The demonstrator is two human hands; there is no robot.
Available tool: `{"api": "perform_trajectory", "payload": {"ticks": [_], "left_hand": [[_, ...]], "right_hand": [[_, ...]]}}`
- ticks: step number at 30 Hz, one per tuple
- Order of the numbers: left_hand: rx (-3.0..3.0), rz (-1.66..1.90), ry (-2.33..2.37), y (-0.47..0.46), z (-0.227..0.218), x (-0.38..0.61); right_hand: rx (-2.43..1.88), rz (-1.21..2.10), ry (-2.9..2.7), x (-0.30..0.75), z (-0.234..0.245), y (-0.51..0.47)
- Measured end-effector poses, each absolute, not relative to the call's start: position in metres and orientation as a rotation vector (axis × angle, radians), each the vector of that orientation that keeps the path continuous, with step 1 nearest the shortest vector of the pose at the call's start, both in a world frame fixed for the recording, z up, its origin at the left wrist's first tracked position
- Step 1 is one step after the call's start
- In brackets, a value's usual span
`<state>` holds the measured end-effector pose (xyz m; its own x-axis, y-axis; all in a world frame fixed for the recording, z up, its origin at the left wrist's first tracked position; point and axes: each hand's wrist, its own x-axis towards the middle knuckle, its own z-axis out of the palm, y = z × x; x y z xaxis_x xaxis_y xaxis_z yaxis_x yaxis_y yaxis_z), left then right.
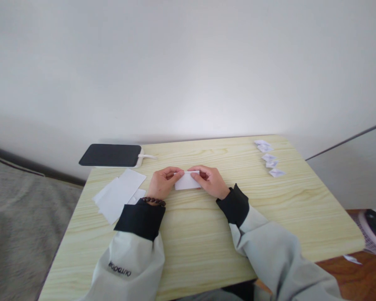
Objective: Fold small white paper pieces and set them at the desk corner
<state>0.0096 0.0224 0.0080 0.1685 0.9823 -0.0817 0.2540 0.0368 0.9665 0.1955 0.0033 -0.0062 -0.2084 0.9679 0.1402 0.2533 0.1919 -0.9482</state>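
Between my two hands is a small white piece of paper, with a straight upper edge that looks folded. My left hand pinches its upper left corner between thumb and fingers. At the upper right, my right hand grips it the same way, thumb on the near face. Both hands are just above the middle of the wooden table. Left of my left hand lie loose white paper sheets, overlapping one another. Several small folded paper pieces with pointed ends sit in a line at the back right.
A black-screened phone with a white cable lies at the table's back left corner. A white wall rises behind the table. Grey fabric is at the left, and a basket stands past the right edge.
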Motion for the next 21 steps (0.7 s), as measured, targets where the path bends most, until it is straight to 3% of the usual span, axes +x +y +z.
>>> {"api": "perform_trajectory", "payload": {"ticks": [21], "left_hand": [[1.778,0.847,1.264,0.014,0.01,0.013]], "right_hand": [[-1.127,0.763,-1.851,0.187,0.006,0.0]]}}
